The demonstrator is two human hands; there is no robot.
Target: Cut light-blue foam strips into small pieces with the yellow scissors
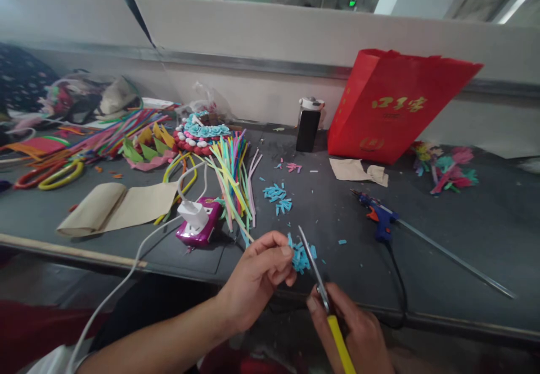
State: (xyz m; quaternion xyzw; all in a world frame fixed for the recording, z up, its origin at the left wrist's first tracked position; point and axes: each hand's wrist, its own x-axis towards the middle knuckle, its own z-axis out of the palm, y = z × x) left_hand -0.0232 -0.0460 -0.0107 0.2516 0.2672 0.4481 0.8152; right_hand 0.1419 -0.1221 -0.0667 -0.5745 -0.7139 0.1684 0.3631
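My left hand point(260, 270) is closed in a pinch at the table's front edge. What its fingertips hold, if anything, is hidden or too small to name. My right hand point(352, 329) grips scissors point(324, 295) with a yellow handle, the blades pointing up and away from me. Just beyond my left fingertips lies a pile of short cut blue pieces point(301, 258). A second heap of blue pieces point(277, 197) is farther back, with a few pink bits point(294, 167) behind it. A bunch of long coloured straws point(234, 177) lies left of these heaps.
A purple power socket point(202, 238) with a white plug and cable stands left of my hands. To the right lies a blue glue gun point(383, 222) with a long glue stick. Behind are a phone point(307, 130), a red paper bag point(379, 109) and a paper roll point(95, 208) farther left.
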